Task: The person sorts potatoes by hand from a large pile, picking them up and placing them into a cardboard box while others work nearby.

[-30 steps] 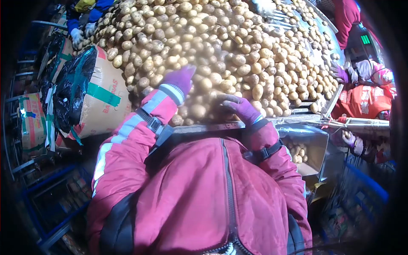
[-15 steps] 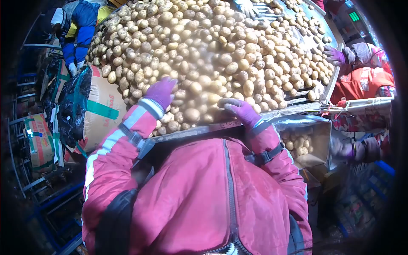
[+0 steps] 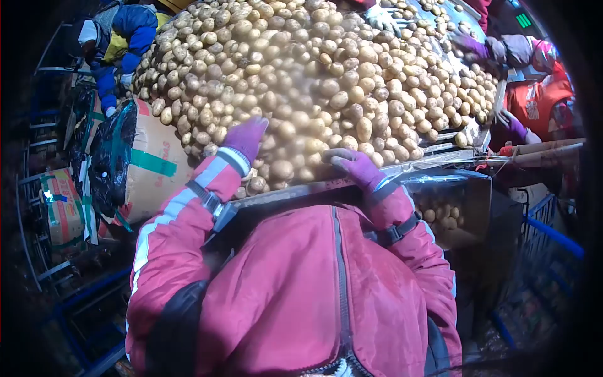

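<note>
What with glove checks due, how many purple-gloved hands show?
4: left hand and right hand on the potatoes; a co-worker's hand top right, another below it. More may be hidden.

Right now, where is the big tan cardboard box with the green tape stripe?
Head view, left side: the tan cardboard box sits below the edge of the heap of yellow potatoes, just left of the purple-gloved left hand.

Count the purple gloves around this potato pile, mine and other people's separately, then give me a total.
Own purple gloves: 2, on the left hand and the right hand
Co-workers' purple gloves: 2, the far glove and the near glove
Total: 4
</note>
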Motion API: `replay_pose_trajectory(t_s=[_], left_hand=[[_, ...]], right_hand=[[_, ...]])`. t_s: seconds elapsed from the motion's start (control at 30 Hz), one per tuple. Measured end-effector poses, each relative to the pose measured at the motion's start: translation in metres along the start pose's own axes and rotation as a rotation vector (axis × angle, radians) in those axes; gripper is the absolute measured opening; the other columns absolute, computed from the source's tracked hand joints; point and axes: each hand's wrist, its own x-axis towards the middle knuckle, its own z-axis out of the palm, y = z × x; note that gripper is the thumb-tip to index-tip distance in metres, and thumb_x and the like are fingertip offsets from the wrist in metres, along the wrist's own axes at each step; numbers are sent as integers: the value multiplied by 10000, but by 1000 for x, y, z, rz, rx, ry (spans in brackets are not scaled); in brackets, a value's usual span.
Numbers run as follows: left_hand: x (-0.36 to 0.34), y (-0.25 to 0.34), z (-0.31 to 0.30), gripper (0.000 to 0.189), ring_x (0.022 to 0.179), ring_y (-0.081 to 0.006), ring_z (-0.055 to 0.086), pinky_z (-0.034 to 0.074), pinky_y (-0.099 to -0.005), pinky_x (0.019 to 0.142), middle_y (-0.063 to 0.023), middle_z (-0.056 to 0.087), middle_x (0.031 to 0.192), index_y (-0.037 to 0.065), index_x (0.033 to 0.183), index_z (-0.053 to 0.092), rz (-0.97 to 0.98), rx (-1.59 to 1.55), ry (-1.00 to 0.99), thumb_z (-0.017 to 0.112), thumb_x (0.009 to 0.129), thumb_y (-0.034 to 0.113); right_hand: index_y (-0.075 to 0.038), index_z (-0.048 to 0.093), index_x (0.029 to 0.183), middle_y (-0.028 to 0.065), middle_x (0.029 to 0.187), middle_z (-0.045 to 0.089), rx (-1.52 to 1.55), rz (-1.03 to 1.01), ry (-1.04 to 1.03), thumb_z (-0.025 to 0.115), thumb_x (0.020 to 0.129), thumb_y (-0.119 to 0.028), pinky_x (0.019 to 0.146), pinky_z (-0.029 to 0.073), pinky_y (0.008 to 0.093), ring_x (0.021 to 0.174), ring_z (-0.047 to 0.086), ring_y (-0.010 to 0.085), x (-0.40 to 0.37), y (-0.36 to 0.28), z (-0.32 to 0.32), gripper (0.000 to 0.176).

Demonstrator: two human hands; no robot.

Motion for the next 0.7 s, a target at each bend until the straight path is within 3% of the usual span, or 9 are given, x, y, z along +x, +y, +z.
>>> replay_pose_trajectory(t_s=[0.13,0.3,0.4,0.43,0.57,0.7], left_hand=[[1,11,-18,548,1026,-336,641,509,-467,883,-143,573,1301,126,1326,557,-81,54,-121,708,802,182],[-30,4,-8,604,1094,-335,616,494,-457,939,-134,580,1301,140,1363,542,-2,60,39,736,795,218],[-22,10,-13,531,1063,-311,633,454,-461,971,-142,579,1255,116,1352,534,29,116,92,672,848,209],[-14,13,-18,566,1104,-322,625,456,-457,1000,-147,598,1266,117,1376,526,-62,93,-73,690,846,230],[-6,15,-34,614,1142,-351,626,513,-443,963,-167,620,1269,114,1355,561,-208,-131,-52,746,798,296],[-8,28,-43,630,1055,-269,660,537,-376,916,-160,668,1149,64,1255,630,-190,-665,61,814,715,331]], right_hand=[[-19,655,1277,93,1186,700,-45,-20,-27,613,985,-222,984,492,315,1109,638,179,-2,-9,-2,358],[3,643,1284,96,1182,704,-7,-64,-36,599,998,-204,995,489,316,1115,638,177,-19,-21,-10,356],[3,642,1282,102,1180,702,53,-51,-21,592,1000,-208,1000,490,321,1114,637,184,-21,-16,-11,356],[4,641,1283,104,1182,700,50,-43,-28,589,1002,-209,1002,490,322,1116,637,186,-20,-16,-11,357],[7,628,1299,105,1214,686,6,-73,-60,591,1004,-229,1006,491,325,1141,629,189,-22,-29,-11,380],[-5,584,1354,101,1264,660,184,-12,-29,601,1001,-308,992,499,322,1139,623,189,-25,-33,-6,465]])
